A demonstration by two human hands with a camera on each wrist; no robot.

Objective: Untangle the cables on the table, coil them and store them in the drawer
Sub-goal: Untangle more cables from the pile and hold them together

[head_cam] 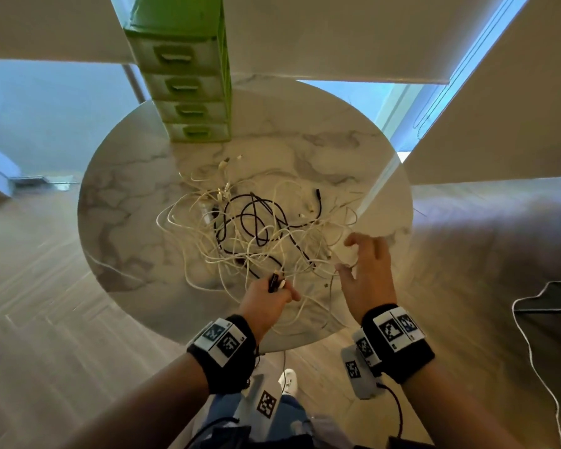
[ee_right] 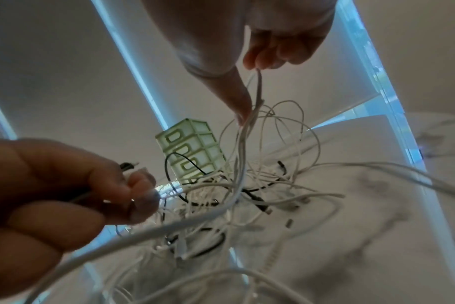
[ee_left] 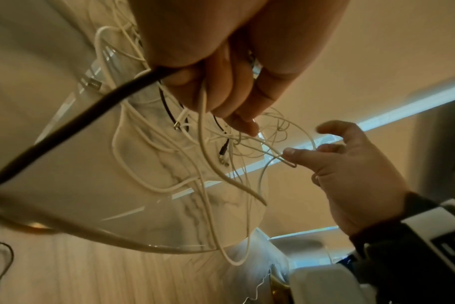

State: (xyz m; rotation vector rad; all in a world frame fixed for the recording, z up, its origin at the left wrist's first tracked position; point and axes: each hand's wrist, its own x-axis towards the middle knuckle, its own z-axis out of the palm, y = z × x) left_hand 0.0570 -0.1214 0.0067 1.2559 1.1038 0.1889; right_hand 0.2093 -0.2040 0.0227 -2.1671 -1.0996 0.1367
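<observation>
A tangle of white cables and a black cable lies in the middle of the round marble table. My left hand hovers at the tangle's near edge and grips a black plug together with a white cable; the black lead runs out of its fist. To its right, my right hand pinches a thin white cable loop between thumb and fingers and lifts it off the heap. A green drawer unit stands at the table's far side, all drawers closed.
The table's near rim is just in front of my wrists. Wooden floor surrounds it. A loose white cord trails over the floor at the right, beside a dark object. Window blinds hang behind the table.
</observation>
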